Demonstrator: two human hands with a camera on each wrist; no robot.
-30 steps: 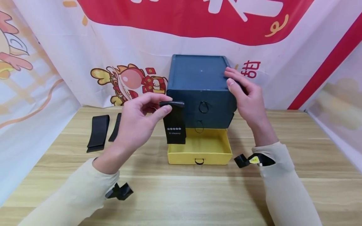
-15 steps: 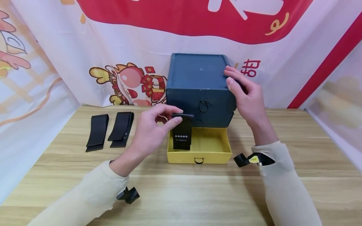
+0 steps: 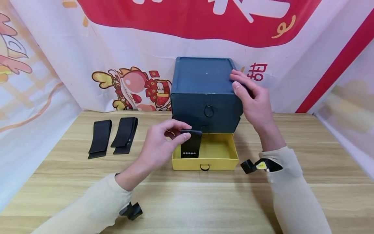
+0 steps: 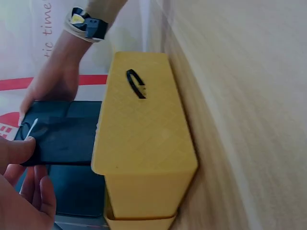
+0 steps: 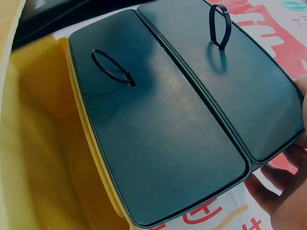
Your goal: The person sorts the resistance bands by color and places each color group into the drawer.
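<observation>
My left hand (image 3: 159, 143) pinches the top fold of a black resistance band (image 3: 190, 145) between thumb and fingers. The band hangs with its lower end inside the pulled-out yellow drawer (image 3: 187, 165), behind the front wall. In the left wrist view the same band (image 4: 62, 139) reaches behind the drawer front (image 4: 144, 129). My right hand (image 3: 254, 102) grips the right edge of the dark blue drawer cabinet (image 3: 204, 76), thumb near its top and fingers along the side. The right wrist view shows two upper blue drawer fronts (image 5: 153, 110) with black ring pulls.
Two more folded black bands, a left one (image 3: 100, 138) and a right one (image 3: 125, 135), lie on the wooden table (image 3: 187, 204) at the left. A printed red and white cloth (image 3: 146, 35) hangs right behind the cabinet.
My left hand has moved right and down with the resistance band, from in front of the cabinet into the yellow drawer. My right hand has stayed on the cabinet.
</observation>
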